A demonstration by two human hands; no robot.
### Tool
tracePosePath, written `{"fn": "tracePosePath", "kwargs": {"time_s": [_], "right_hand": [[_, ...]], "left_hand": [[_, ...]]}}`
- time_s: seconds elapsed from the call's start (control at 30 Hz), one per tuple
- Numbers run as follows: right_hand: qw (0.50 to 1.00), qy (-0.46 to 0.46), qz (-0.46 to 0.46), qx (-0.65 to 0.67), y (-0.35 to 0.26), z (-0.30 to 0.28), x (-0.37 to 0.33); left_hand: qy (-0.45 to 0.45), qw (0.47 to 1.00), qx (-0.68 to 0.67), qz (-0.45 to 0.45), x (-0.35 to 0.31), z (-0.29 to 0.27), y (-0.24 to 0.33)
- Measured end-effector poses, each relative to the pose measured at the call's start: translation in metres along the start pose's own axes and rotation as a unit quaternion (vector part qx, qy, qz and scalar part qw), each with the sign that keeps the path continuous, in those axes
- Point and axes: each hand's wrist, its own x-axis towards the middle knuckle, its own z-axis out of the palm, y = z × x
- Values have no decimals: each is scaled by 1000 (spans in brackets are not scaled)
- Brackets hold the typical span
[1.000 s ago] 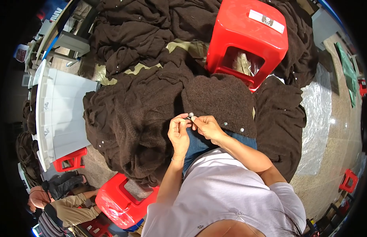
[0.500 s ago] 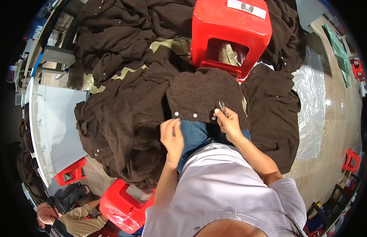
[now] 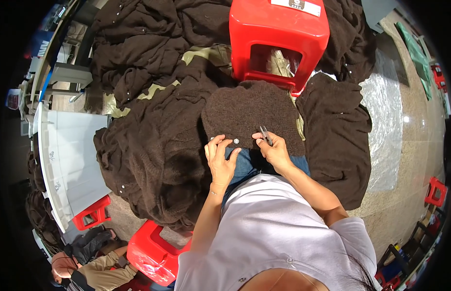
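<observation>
Spread over the jeans-clad lap (image 3: 243, 165), seemingly to put its near edge within reach, the brown knit (image 3: 252, 109) lies longest left to right, the left hand (image 3: 221, 161) half-open with fingers on that edge, the right hand (image 3: 275, 153) gripping snips (image 3: 266, 136), tips pointing far, slightly left

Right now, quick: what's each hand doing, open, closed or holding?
Left hand: open, thumb apart from the fingers, fingertips at the knit's buttoned edge.
Right hand: closed, holding snips, tips pointing away from the person.
</observation>
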Motion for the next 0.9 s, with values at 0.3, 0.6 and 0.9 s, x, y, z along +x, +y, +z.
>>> {"fn": "tracePosePath", "kwargs": {"time_s": [0.3, 0.6, 0.9], "right_hand": [[981, 5, -144, -132, 9, 2, 5], [904, -42, -310, -292, -7, 14, 24], [890, -80, -303, -332, 0, 21, 31]], "left_hand": [[53, 997, -61, -17, -2, 3, -15], [52, 990, -117, -62, -1, 1, -21], [67, 981, -166, -81, -5, 4, -29]]}}
